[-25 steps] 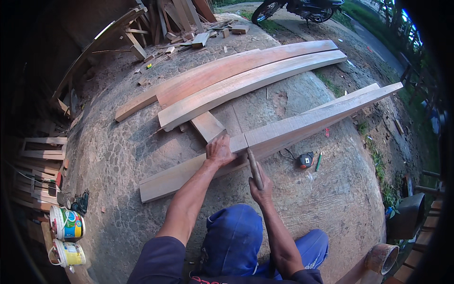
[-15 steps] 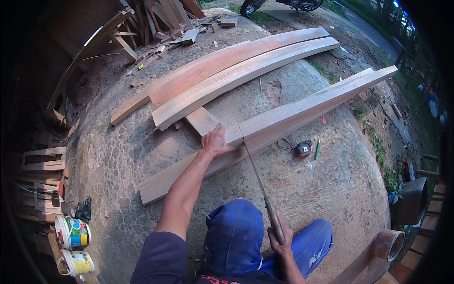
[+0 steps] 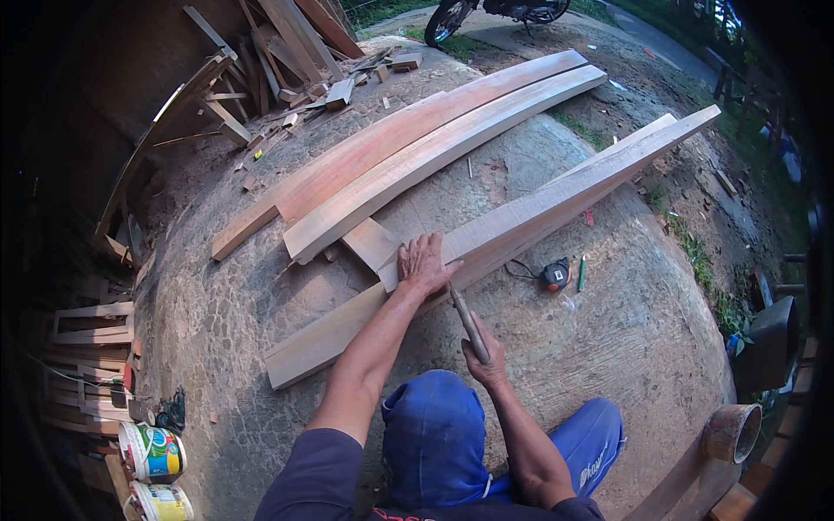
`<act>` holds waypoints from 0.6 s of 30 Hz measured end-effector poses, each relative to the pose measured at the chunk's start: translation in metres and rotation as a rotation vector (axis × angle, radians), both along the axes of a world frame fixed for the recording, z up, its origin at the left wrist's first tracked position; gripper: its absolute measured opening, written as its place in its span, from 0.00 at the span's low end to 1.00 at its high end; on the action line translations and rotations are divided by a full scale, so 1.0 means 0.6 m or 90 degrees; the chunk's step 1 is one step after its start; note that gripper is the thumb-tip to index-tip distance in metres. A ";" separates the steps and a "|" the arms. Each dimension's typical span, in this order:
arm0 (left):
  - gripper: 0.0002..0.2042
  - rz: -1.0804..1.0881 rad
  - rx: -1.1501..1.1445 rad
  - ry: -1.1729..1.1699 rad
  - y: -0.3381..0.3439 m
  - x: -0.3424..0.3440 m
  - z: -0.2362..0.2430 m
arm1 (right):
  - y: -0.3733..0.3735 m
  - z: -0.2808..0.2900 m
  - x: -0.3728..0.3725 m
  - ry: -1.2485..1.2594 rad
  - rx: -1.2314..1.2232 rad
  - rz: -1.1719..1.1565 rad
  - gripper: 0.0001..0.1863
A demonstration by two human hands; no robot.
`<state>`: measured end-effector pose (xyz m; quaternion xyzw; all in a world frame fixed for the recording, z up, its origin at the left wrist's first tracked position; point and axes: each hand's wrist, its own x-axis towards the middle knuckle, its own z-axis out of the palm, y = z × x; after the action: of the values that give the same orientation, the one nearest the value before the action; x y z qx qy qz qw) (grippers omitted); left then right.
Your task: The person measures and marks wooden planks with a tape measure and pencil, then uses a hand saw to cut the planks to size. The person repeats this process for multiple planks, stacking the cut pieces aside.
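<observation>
My left hand [image 3: 424, 264] lies over the upper face of a long wooden beam [image 3: 565, 200], near its closer end, with fingers spread. My right hand [image 3: 484, 353] is wrapped around the worn handle of a hand saw [image 3: 467, 319], just below the beam. Most of the saw's blade is out of sight behind my left hand and the beam. Another timber [image 3: 326, 337] reaches out to the lower left from beneath my left hand. A short board [image 3: 369, 243] lies crosswise beside the beam's end.
Beyond lie a reddish timber [image 3: 417, 130] and a pale timber [image 3: 452, 152]. A tape measure [image 3: 557, 275] and green pencil [image 3: 581, 273] rest on the concrete to the right. Paint buckets [image 3: 153, 451] stand lower left, a pipe-like cylinder [image 3: 731, 434] lower right, and a motorcycle [image 3: 486, 16] at the back.
My right hand has moved forward and up with the saw, whose blade showed plainly before and is now mostly hidden. My left hand has shifted right along the beam, over the cut line.
</observation>
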<state>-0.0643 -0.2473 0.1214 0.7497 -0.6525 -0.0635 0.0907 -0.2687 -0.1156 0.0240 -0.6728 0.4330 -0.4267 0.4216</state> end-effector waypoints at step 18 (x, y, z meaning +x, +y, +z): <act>0.38 -0.033 -0.012 -0.022 -0.017 0.013 0.005 | 0.007 0.024 -0.021 0.034 -0.066 -0.021 0.35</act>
<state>-0.0566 -0.2572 0.1242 0.7328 -0.6736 -0.0464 0.0849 -0.2813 -0.1113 0.0383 -0.6975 0.4327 -0.4373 0.3675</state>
